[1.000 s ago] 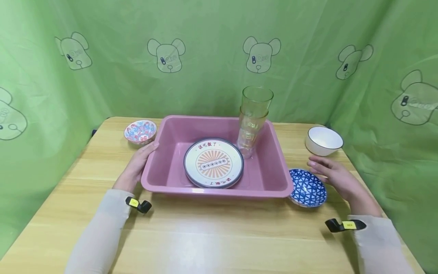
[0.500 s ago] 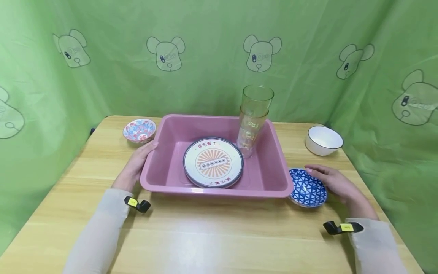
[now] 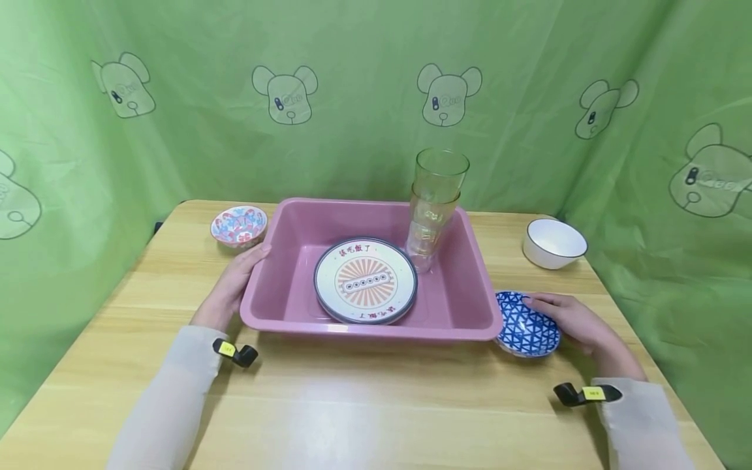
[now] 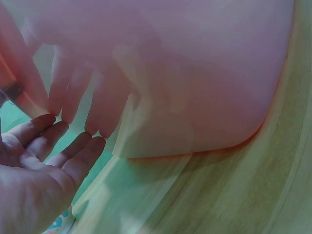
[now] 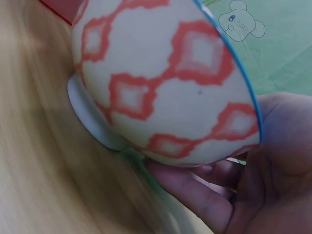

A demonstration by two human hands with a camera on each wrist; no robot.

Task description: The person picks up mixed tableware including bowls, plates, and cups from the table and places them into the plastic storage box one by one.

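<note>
A pink plastic basin [image 3: 376,333] sits mid-table. My left hand [image 3: 235,284] is at its left side; in the left wrist view the fingertips [image 4: 95,142] touch the smooth outer wall [image 4: 204,87], which reflects them. On the right, my right hand [image 3: 578,323] pinches the rim of a small bowl [image 3: 525,333], blue and white with triangles inside. Its outside [image 5: 136,97], white with red diamonds, shows in the right wrist view. There the fingers [image 5: 195,190] lie under its side, and the thumb is largely hidden. The bowl stands beside the basin's front right corner.
Round plates [image 3: 367,281] are stacked inside the basin, with nested clear glasses [image 3: 437,179] rising from its back right. A flower-patterned bowl [image 3: 237,225] stands at the back left. A white dark-rimmed bowl [image 3: 555,245] stands at the back right. Green curtains [image 3: 364,143] surround the table.
My right hand has come down and left from near the white bowl onto the blue-patterned bowl's rim and now grips it. The left hand has stayed at the basin's side.
</note>
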